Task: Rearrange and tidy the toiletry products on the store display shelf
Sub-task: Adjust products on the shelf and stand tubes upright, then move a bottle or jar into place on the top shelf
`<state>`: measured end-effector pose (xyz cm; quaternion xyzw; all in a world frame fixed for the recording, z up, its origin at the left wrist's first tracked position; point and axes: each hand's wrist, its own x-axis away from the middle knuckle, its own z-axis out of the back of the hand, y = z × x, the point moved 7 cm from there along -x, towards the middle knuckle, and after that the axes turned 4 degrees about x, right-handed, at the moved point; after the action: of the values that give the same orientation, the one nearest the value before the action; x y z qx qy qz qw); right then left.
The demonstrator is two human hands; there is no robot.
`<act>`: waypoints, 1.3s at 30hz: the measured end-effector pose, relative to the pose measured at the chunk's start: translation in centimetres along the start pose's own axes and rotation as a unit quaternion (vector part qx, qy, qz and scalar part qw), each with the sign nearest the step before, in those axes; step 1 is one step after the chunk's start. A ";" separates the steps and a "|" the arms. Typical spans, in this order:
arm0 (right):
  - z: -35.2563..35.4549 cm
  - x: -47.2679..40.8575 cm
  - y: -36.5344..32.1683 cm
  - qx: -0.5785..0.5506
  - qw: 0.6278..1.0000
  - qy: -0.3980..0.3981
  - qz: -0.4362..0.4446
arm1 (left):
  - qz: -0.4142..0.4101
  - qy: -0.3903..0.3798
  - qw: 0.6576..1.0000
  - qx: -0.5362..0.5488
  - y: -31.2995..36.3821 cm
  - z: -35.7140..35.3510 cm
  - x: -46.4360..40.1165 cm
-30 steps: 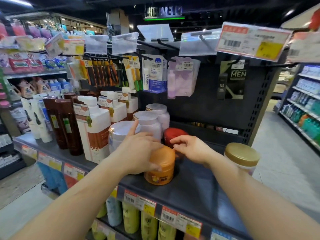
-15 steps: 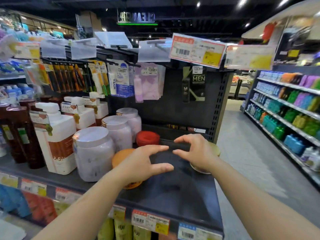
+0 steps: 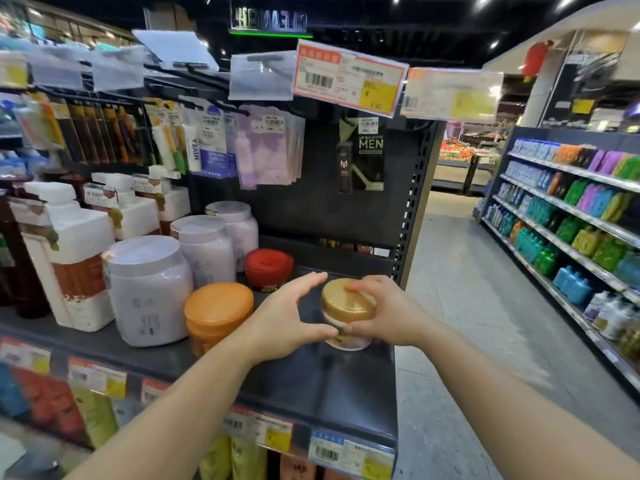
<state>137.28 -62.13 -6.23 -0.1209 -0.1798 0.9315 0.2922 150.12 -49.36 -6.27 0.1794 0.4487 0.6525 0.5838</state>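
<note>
— Where's the gold-lid jar (image 3: pixel 348 306)?
— Right end of the shelf (image 3: pixel 322 386), apart from the rest. Both hands on it: left hand (image 3: pixel 287 320) curls round one side, right hand (image 3: pixel 384 315) grips the other, fingers over the lid.
— Much left?
— Orange jar (image 3: pixel 218 311) and red jar (image 3: pixel 268 268) look lined up beside the white tubs (image 3: pixel 147 289). Gold one still stray, probably mid-task.

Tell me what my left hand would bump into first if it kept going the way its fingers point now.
The left hand points right, toward the gold-lidded jar. Its thumb already seems to touch the jar's side, so the jar comes first, with the right hand behind it.
</note>
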 end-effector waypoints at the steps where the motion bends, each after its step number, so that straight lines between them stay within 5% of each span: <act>1: -0.3 0.0 -0.9 -0.011 0.999 -0.012 0.029 | -0.001 0.005 1.000 -0.005 0.2 0.1 0.2; 9: -1.8 0.5 -5.5 -0.055 0.980 -0.098 0.163 | 0.037 0.035 0.997 -0.056 -0.1 0.6 3.3; 20: -3.1 1.5 -8.8 -0.121 0.970 -0.102 0.182 | 0.064 0.072 0.994 -0.055 -0.7 3.0 6.7; 31: -2.8 1.1 -6.8 -0.035 0.974 -0.113 0.194 | -0.017 0.078 0.965 -0.249 2.4 5.5 5.9; 39: -1.4 -5.3 -6.0 -0.091 0.965 -0.090 0.227 | 0.081 0.107 0.979 -0.154 1.5 6.5 1.3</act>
<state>144.93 -60.28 -4.40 -0.1007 -0.2567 0.9603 0.0433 153.85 -45.59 -1.97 0.0518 0.3869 0.7742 0.4983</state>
